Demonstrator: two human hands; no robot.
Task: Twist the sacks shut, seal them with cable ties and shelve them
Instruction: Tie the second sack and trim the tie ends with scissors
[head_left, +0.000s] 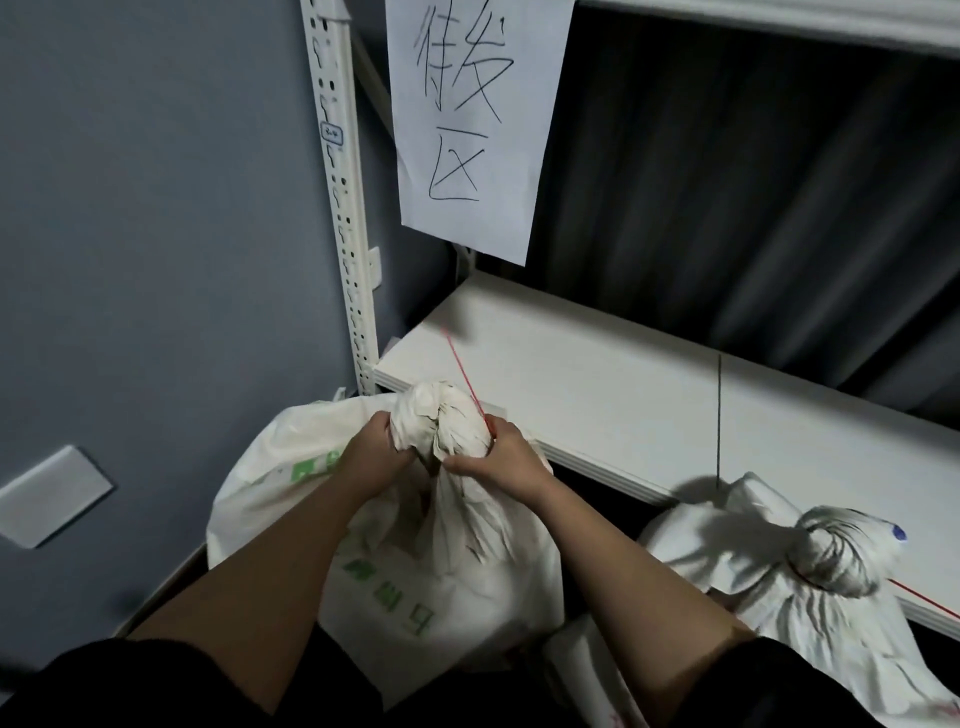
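Left grip (371, 453) and right grip (506, 457) clench twisted neck of white sack (441, 561). Red cable tie (464, 375) rises from right grip. Tied second sack (810, 566) lies right of right grip, against shelf (623, 395).

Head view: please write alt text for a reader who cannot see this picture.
Two bare hands grip the twisted neck of a white sack: the left hand holds one side while the right hand pinches a red cable tie. A second tied sack lies beside a white shelf.
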